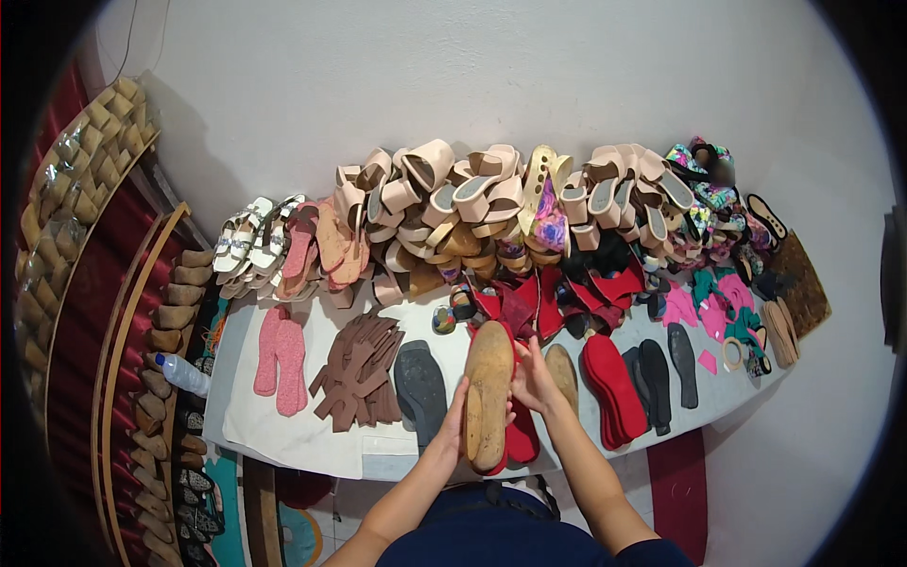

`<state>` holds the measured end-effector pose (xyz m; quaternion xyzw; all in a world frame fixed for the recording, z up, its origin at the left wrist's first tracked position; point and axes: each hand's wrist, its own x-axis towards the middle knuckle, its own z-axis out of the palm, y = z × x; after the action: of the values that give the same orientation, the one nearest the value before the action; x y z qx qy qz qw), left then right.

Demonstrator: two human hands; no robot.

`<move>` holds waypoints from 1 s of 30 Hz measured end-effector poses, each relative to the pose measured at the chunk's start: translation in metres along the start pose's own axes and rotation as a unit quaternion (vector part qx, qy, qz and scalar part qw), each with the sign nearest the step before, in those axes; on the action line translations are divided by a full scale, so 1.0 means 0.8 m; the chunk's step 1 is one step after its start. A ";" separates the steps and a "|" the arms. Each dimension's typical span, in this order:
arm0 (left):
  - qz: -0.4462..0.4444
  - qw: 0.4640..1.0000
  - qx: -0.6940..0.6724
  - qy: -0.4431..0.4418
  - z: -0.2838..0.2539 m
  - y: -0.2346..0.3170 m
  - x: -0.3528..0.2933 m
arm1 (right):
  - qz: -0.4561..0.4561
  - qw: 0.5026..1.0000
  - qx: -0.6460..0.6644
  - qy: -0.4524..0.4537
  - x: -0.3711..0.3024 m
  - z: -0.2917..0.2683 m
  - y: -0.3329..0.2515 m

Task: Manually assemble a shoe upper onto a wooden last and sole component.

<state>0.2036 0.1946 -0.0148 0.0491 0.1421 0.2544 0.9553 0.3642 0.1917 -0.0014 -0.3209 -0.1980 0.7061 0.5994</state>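
Observation:
Upright over the table's front edge is a tan, worn shoe last, its sole-shaped face toward me and red material showing along its edge. My left hand grips its left side near the heel end, fingers partly hidden behind it. My right hand closes on the red edge at its right side. Behind and below my right hand lie red soles. Another tan last rests just right of that hand. Dark grey soles lie to the left of the held last.
A heap of pale heeled sandals lines the wall. Pink soles, brown cut strips, stacked red soles and black soles lie on the table. Wooden lasts fill a rack at left, beside a plastic bottle.

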 end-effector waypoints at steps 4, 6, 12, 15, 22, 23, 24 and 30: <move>-0.065 0.993 -0.079 -0.057 0.017 -0.030 0.031 | 0.028 0.978 0.186 -0.090 0.024 -0.018 -0.038; -0.066 0.995 -0.055 -0.046 0.020 -0.039 0.050 | 0.033 0.973 0.204 -0.097 0.030 -0.024 -0.050; -0.064 0.998 -0.012 -0.010 0.022 -0.067 0.101 | 0.046 0.968 0.239 -0.061 0.042 -0.080 -0.073; -0.053 0.998 -0.016 0.000 0.026 -0.079 0.116 | 0.046 0.962 0.256 -0.086 0.046 -0.099 -0.081; -0.020 0.998 -0.060 -0.026 0.024 -0.095 0.136 | 0.067 0.964 0.242 -0.089 0.048 -0.114 -0.091; -0.017 0.998 -0.059 -0.023 0.027 -0.095 0.137 | 0.067 0.966 0.234 -0.090 0.050 -0.115 -0.092; -0.013 0.998 -0.062 -0.022 0.028 -0.096 0.135 | 0.065 0.968 0.226 -0.091 0.052 -0.115 -0.092; 0.034 0.998 -0.040 -0.018 0.019 -0.087 0.109 | 0.093 0.984 0.131 -0.073 0.057 -0.082 -0.088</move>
<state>0.3133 0.1778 -0.0329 0.0200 0.1131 0.2917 0.9496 0.4562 0.2437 -0.0115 -0.2044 -0.1163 0.8000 0.5521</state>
